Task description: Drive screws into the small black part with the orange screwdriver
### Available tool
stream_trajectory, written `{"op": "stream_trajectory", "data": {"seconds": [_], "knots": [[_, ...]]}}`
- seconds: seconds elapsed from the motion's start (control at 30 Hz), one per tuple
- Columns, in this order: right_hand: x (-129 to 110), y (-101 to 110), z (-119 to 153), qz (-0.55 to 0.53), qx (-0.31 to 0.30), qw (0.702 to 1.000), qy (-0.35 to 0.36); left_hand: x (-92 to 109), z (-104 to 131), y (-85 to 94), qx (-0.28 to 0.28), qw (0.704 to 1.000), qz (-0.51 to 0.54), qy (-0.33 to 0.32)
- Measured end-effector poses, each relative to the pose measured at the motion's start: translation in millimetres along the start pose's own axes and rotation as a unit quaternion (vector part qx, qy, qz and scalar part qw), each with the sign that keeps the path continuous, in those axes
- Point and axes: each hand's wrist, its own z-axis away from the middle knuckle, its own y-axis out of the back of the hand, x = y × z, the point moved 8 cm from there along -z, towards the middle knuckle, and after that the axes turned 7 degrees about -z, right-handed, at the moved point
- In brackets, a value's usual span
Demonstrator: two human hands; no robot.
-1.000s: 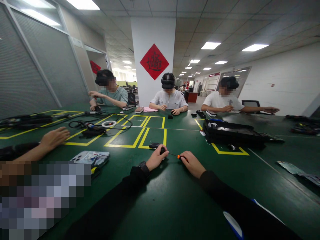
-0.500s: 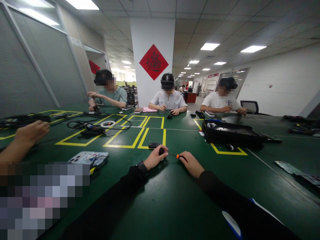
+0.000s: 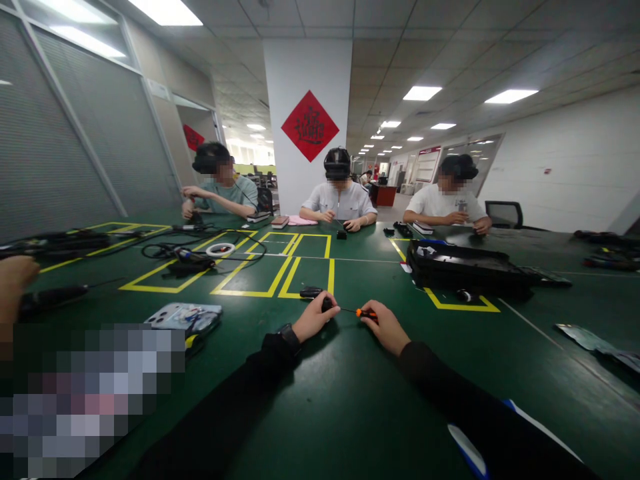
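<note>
- Small black part (image 3: 327, 305): located above the front area of the counter (image 3: 310, 407), gripped in the fingers of the left hand (image 3: 311, 319); largely covered, so its exact form cannot be told.
- Screwdriver (image 3: 369, 315): orange and black handle gripped by the right hand (image 3: 389, 328), thin shaft directed at the left fingertips. Whether the tip is seated cannot be told.
- Slip hazard: the tip could skid off the part and strike the left fingertips, if pressure were applied out of line or the tip were poorly seated.
- Grip hazard: the part could be twisted loose under turning force, being small and apparently held by the fingers alone.
- Black oblong item (image 3: 311, 293): lying just beyond the left hand; could be nudged if that hand were shifted forward.
- Yellow tape outlines (image 3: 331, 272): laid beyond it, with cables (image 3: 150, 251) and a white ring (image 3: 221, 250) farther to the left.
- Black tray (image 3: 467, 263): resting to the right, well apart from both hands; no contact risk is judged.
</note>
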Motion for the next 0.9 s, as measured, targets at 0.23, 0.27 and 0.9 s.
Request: {"op": "stream_trajectory", "data": {"seconds": [0.23, 0.27, 0.9], "knots": [[-8.9, 0.9, 0.7, -0.002, -0.004, 1.0, 0.008, -1.0, 1.1, 0.5, 0.008, 1.0, 0.001, 0.013], [-9.3, 0.9, 0.7, 0.002, -0.006, 1.0, 0.01, -2.3, 1.1, 0.2, 0.008, 1.0, 0.004, 0.015], [-7.0, 0.6, 1.1, 0.004, -0.007, 1.0, 0.018, -4.0, 0.4, -1.1, 0.005, 1.0, 0.028, -0.009]]}}
